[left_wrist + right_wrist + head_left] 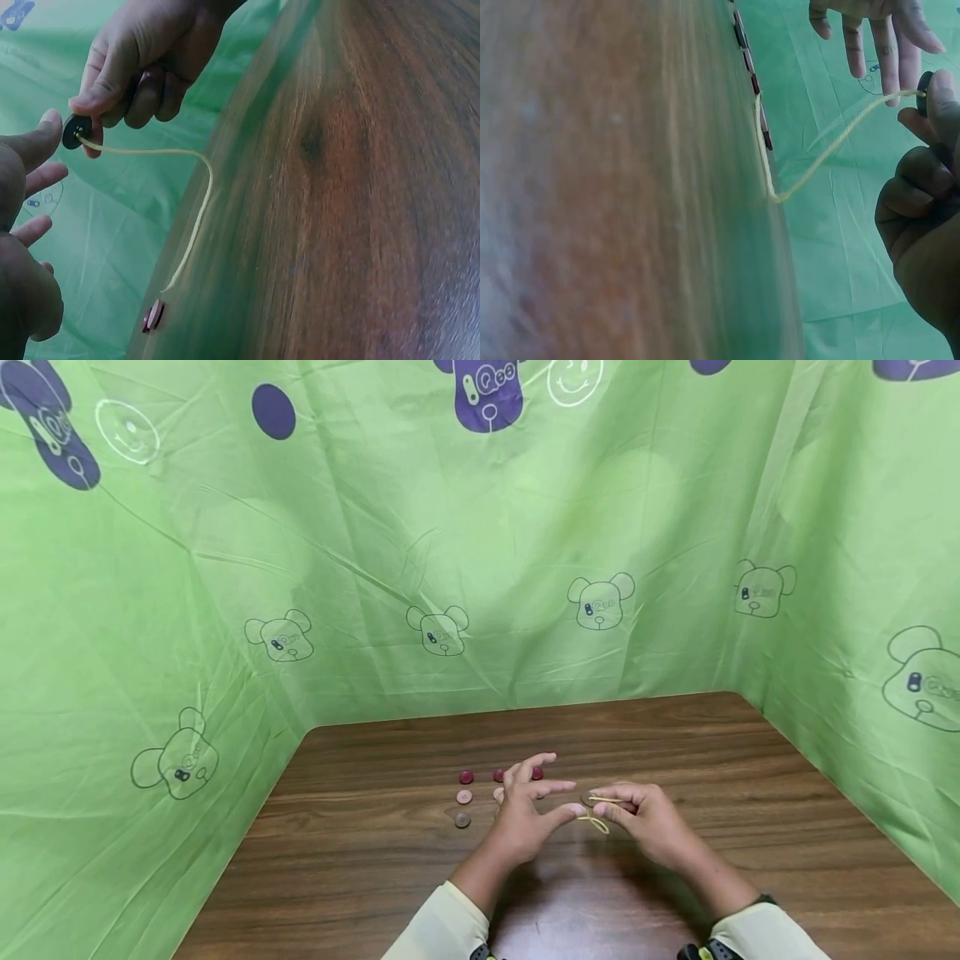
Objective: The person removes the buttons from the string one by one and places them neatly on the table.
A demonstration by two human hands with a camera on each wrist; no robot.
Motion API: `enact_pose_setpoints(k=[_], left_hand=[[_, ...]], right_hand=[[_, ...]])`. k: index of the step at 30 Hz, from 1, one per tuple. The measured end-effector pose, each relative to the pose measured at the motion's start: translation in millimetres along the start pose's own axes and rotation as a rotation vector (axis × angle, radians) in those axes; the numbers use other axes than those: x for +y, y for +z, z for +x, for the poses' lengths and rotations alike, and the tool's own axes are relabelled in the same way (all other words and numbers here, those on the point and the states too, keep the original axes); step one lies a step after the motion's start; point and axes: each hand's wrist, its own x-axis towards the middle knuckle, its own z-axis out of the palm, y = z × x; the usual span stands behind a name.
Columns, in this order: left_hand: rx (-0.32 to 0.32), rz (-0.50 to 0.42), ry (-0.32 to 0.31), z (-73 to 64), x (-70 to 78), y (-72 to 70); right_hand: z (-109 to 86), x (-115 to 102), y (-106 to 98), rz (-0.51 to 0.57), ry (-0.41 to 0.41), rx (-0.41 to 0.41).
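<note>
My right hand [651, 820] pinches a dark round button [73, 132] between thumb and forefinger, its other fingers curled in. A yellow string [201, 217] comes out of the button's holes and droops in a bend toward the table. Just left of the button is my left hand [522, 814], fingers spread and fairly straight, with nothing held. Its thumb tip comes close to the button's edge in the left wrist view. In the head view the string [598, 823] makes a small loop below the fingertips.
Beside and behind my left hand, loose buttons lie in rows on the wooden table [337, 860]: red buttons [467, 777] at the back, pink buttons [464, 797] in the middle, a brown button [462, 820] nearer. My left hand partly hides some. Green printed cloth [480, 543] surrounds the table.
</note>
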Motion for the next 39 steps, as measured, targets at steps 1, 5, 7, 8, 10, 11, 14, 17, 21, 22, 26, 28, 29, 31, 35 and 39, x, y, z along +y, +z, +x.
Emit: enact_pose_setpoints(k=[1,5,7,8,10,11,14,17,21,22,26,28,29,31,35,39], left_hand=[[-0.001,0.001,0.001,-0.1,-0.2,0.5],[-0.002,-0.001,0.001,-0.8,-1.1,1.8],[-0.002,-0.005,0.002,-1.2,-1.8,2.2],[-0.003,-0.008,0.003,-1.4,-2.2,2.4],[-0.004,-0.01,0.008,-1.9,-3.1,2.8],[-0.003,-0.01,0.012,-2.1,-3.6,3.0],[-0.004,-0.006,0.027,-2.7,-4.6,3.7],[-0.009,0.003,0.039,-3.0,-4.7,4.1],[-0.024,0.024,0.048,-3.1,-3.5,3.9],[-0.028,0.029,0.049,-3.1,-3.3,3.9],[-0.047,0.035,0.057,-3.3,-2.7,3.5],[-0.052,0.027,0.061,-3.6,-2.7,3.3],[-0.054,0.02,0.065,-3.7,-2.7,3.2],[-0.054,0.011,0.07,-3.8,-3.1,3.2],[-0.052,0.0,0.076,-4.3,-4.3,3.3],[-0.044,-0.009,0.09,-3.6,-6.2,3.4]], right_hand=[[-0.2,-0.5,0.3,0.006,0.006,-0.008],[-0.5,-2.3,1.5,0.023,0.042,-0.031],[-0.2,-2.8,1.7,0.024,0.053,-0.042],[0.0,-2.6,1.9,0.024,0.056,-0.046],[0.1,-2.5,2.1,0.024,0.056,-0.053],[0.1,-2.3,2.1,0.022,0.054,-0.054],[-0.3,-2.0,3.1,0.021,0.04,-0.043],[-1.0,-2.7,3.5,0.025,0.031,-0.031],[-1.4,-3.7,3.8,0.035,0.016,-0.019],[-1.4,-3.8,3.9,0.033,0.01,-0.016],[-1.5,-3.2,5.5,0.01,-0.021,0.004],[-1.4,-2.9,5.9,0.003,-0.031,0.008],[-1.4,-2.8,6.1,0.003,-0.035,0.009],[-1.1,-2.7,6.0,0.007,-0.04,0.006],[-0.9,-2.4,5.3,0.031,-0.037,-0.006],[0.1,-0.7,4.9,0.07,-0.027,-0.009]])
